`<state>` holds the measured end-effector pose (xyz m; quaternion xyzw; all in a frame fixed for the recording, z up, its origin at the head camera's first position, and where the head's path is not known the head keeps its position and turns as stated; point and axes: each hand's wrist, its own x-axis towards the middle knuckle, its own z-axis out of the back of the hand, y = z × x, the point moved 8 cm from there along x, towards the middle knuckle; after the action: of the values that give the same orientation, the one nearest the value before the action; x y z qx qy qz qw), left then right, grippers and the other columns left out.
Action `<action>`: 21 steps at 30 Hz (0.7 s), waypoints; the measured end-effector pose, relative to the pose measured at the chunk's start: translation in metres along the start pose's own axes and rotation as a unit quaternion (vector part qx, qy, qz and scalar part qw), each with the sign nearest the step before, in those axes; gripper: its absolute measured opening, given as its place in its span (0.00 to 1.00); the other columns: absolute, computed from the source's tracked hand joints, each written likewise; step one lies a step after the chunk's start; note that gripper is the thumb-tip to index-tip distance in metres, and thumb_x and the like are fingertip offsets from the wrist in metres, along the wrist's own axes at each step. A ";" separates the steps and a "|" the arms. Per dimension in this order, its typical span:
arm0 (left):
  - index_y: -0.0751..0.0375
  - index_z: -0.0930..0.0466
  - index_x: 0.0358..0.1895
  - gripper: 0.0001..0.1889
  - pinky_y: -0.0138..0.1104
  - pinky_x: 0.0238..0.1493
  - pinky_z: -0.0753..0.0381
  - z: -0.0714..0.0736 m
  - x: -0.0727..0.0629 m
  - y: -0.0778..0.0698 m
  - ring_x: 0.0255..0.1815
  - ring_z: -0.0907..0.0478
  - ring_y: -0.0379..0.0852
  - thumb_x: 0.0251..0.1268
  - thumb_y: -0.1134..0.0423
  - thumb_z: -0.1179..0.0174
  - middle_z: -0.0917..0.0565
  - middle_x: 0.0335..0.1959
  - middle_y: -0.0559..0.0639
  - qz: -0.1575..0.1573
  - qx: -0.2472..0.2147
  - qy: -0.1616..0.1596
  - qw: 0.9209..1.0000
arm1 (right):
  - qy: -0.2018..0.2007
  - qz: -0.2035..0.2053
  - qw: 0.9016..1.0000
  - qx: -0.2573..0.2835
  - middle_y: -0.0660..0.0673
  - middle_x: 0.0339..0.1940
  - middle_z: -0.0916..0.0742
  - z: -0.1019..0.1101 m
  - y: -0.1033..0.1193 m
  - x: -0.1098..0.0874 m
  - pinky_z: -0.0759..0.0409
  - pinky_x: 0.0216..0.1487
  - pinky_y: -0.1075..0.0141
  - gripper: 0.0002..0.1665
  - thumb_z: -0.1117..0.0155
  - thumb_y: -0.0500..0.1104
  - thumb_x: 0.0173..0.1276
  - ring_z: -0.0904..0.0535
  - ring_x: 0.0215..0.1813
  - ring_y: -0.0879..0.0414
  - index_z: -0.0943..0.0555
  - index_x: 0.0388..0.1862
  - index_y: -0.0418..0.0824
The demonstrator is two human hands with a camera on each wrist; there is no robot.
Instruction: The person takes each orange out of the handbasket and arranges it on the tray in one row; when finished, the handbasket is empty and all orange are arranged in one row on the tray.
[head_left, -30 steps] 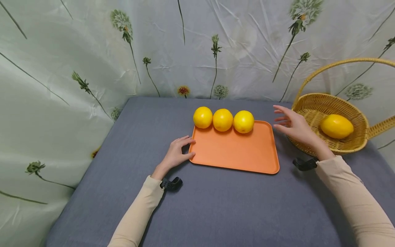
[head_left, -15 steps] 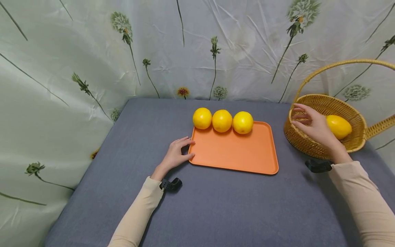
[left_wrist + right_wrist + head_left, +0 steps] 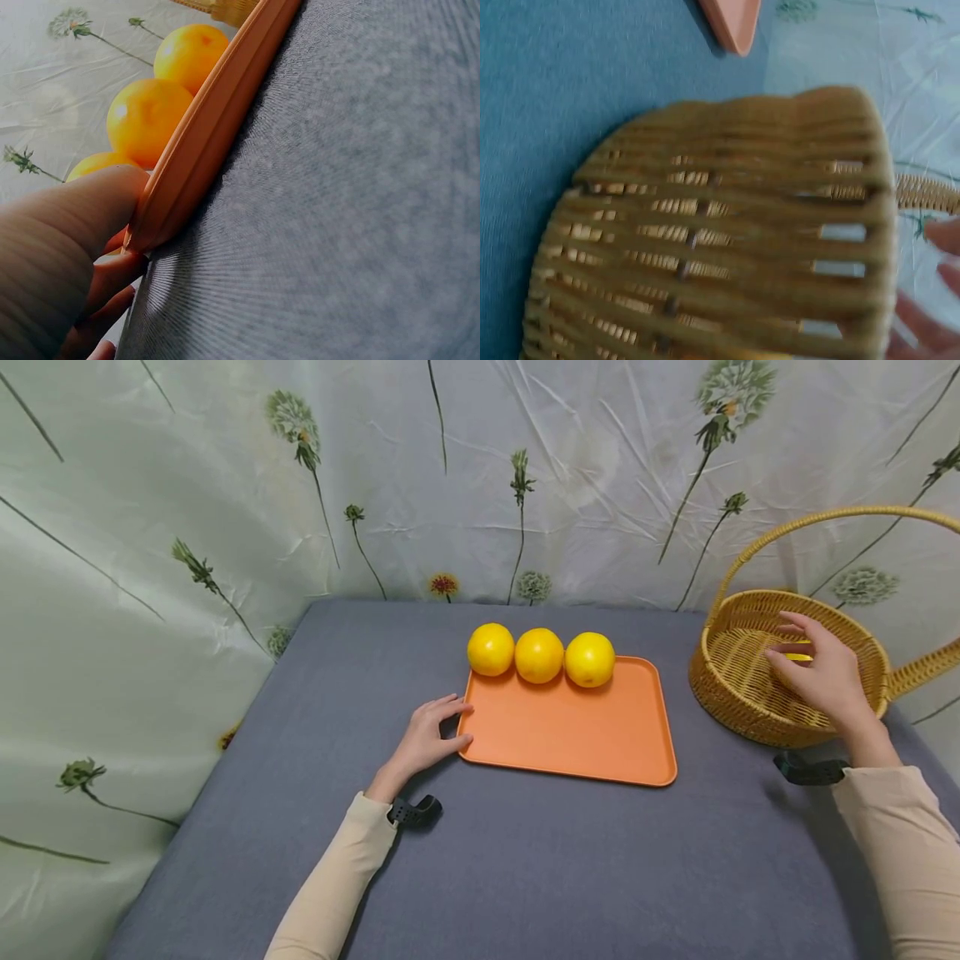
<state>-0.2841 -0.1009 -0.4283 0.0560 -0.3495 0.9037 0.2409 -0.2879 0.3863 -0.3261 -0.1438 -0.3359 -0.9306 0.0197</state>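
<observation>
My left hand [image 3: 422, 743] rests at the left rim of an orange tray [image 3: 566, 731], thumb and fingertips touching the edge with a gap between them. In the left wrist view the thumb [image 3: 112, 199] lies against the tray's corner. Three round yellow oranges [image 3: 539, 655] sit in a row along the tray's back edge. My right hand [image 3: 825, 681] is over a wicker basket [image 3: 738, 706], fingers spread and bent above a yellow fruit [image 3: 799, 654], mostly hidden behind the hand. In the right wrist view the fingers [image 3: 919, 326] show past the basket's rim.
The basket's tall arched handle [image 3: 832, 512] rises above the right arm. Grey cloth [image 3: 525, 860] covers the table, and a flowered curtain [image 3: 420, 468] hangs behind it. A black wrist strap [image 3: 810, 770] sits below the right hand.
My right hand has moved rightward from beside the basket, across its left rim, to above the yellow fruit inside. The left hand, tray and oranges stay in place.
</observation>
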 end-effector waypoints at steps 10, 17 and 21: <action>0.62 0.21 0.54 0.24 0.55 0.66 0.35 0.000 -0.002 0.000 0.66 0.31 0.58 0.51 0.60 0.32 0.20 0.57 0.59 -0.003 -0.006 -0.006 1.000 | -0.014 -0.086 0.993 -0.080 0.17 0.61 0.32 0.022 -0.034 -0.004 0.35 0.33 0.78 0.39 0.50 0.44 0.68 0.23 0.31 0.70 0.48 0.73 0.31; 0.61 0.21 0.54 0.24 0.54 0.68 0.36 -0.001 -0.001 0.003 0.67 0.31 0.57 0.52 0.59 0.32 0.20 0.58 0.58 0.006 -0.013 0.001 1.000 | -0.008 -0.110 0.988 -0.107 0.18 0.67 0.40 0.030 -0.040 -0.008 0.49 0.63 0.34 0.40 0.53 0.45 0.69 0.45 0.64 0.21 0.53 0.73 0.28; 0.61 0.20 0.54 0.24 0.54 0.68 0.36 -0.001 -0.001 0.003 0.67 0.31 0.56 0.52 0.59 0.32 0.20 0.57 0.58 0.008 -0.011 0.002 1.000 | 0.018 -0.137 0.984 -0.116 0.17 0.68 0.44 0.031 -0.043 -0.009 0.51 0.64 0.32 0.43 0.56 0.48 0.70 0.51 0.66 0.20 0.58 0.73 0.28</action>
<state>-0.2848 -0.1023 -0.4311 0.0487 -0.3597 0.9017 0.2350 -0.2770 0.4383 -0.3324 -0.0810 -0.2422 -0.9596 -0.1184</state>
